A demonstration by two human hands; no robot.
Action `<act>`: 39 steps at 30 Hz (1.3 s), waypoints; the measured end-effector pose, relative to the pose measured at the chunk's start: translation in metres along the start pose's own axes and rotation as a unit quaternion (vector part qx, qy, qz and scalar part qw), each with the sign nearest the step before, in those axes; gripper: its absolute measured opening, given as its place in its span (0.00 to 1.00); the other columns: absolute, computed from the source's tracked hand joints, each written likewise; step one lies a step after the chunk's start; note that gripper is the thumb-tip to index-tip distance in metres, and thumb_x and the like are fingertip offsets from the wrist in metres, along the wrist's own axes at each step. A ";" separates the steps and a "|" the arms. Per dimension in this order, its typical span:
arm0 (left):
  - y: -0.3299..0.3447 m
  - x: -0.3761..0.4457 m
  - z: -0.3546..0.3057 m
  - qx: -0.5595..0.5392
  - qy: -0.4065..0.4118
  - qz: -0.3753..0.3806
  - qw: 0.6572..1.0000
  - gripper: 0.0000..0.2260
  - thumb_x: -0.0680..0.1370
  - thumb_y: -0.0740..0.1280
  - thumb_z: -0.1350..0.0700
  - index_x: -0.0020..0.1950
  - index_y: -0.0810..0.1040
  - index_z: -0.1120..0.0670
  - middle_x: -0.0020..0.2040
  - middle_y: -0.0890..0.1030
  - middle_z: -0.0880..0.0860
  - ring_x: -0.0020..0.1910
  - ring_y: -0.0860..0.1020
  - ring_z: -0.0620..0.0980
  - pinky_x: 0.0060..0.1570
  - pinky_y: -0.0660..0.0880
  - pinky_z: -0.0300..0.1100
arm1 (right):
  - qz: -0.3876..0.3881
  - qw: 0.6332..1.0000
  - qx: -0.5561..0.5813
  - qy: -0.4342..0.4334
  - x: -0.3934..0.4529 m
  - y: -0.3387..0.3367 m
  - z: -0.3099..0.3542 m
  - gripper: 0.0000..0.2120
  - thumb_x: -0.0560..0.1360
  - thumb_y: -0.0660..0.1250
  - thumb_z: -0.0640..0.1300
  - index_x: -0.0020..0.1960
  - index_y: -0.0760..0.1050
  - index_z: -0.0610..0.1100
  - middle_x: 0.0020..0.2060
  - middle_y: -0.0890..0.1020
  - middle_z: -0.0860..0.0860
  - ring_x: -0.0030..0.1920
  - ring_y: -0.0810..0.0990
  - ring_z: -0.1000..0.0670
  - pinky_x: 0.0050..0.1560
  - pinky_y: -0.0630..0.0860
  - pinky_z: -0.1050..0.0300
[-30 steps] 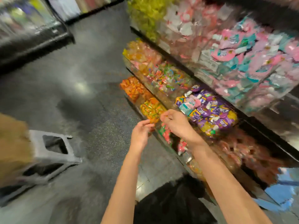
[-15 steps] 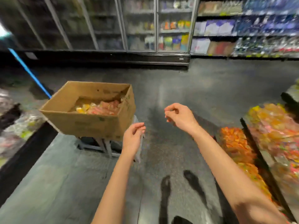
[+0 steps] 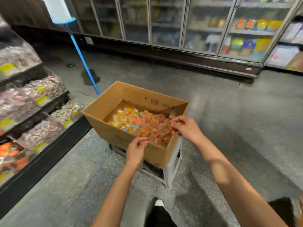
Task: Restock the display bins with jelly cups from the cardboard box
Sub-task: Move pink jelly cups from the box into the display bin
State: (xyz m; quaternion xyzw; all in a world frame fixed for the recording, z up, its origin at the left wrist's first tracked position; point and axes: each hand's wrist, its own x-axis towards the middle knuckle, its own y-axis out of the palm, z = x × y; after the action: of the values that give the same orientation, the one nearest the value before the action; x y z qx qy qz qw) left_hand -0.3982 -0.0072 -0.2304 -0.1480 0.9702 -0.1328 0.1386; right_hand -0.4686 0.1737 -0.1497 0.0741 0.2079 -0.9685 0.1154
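An open cardboard box (image 3: 114,136) stands on a white step stool (image 3: 172,167) in the aisle, and its bottom is covered with orange, pink and yellow jelly cups (image 3: 141,123). My left hand (image 3: 136,151) hovers at the box's near wall, fingers loosely curled and holding nothing. My right hand (image 3: 186,128) reaches over the near right corner, just above the cups, its fingers loosely bent with nothing visibly held.
Tiered display bins (image 3: 32,99) of wrapped sweets line the left side. A blue pole (image 3: 83,63) leans behind the box. Glass-door coolers (image 3: 164,23) run along the far wall. Grey floor surrounds the stool, and my shoe (image 3: 159,203) is below it.
My view swung from the candy bins on the right round to the box. Both hands moved from the bins to the box's near edge, and the box is now close in front of me.
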 end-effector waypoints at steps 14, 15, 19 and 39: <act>-0.091 0.266 0.085 0.374 -0.045 -0.012 0.926 0.13 0.81 0.58 0.56 0.63 0.74 0.58 0.70 0.68 0.58 0.63 0.72 0.59 0.56 0.70 0.48 | 0.156 0.959 -0.002 0.236 0.240 0.099 -0.090 0.07 0.81 0.59 0.36 0.56 0.73 0.39 0.40 0.78 0.48 0.38 0.77 0.50 0.31 0.79 0.62; -0.098 0.281 0.092 0.402 -0.045 -0.001 0.915 0.13 0.81 0.58 0.55 0.63 0.74 0.57 0.73 0.64 0.56 0.64 0.72 0.58 0.56 0.71 0.48 | 0.155 0.953 0.002 0.260 0.248 0.110 -0.101 0.07 0.80 0.59 0.36 0.57 0.73 0.38 0.41 0.79 0.47 0.38 0.78 0.50 0.31 0.79 0.62; -0.114 0.330 0.100 0.497 -0.040 0.081 0.863 0.14 0.81 0.55 0.49 0.63 0.73 0.51 0.73 0.65 0.50 0.62 0.75 0.53 0.54 0.74 0.46 | 0.142 0.935 0.002 0.324 0.271 0.156 -0.139 0.06 0.78 0.63 0.34 0.55 0.73 0.38 0.42 0.80 0.43 0.42 0.81 0.44 0.43 0.81 0.53; -0.127 0.360 0.113 0.421 -0.044 0.230 0.876 0.46 0.66 0.71 0.33 0.76 0.49 0.41 0.73 0.67 0.46 0.66 0.73 0.52 0.63 0.73 0.48 | 0.067 0.946 0.041 0.314 0.326 0.305 -0.218 0.14 0.70 0.74 0.51 0.53 0.79 0.48 0.51 0.82 0.50 0.46 0.80 0.56 0.43 0.78 0.66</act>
State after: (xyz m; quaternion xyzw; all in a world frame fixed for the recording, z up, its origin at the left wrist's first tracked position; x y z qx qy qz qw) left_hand -0.6622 -0.2656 -0.3793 0.1459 0.8222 -0.4867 0.2566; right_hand -0.6835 -0.0684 -0.5267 0.3932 0.1879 -0.8938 0.1058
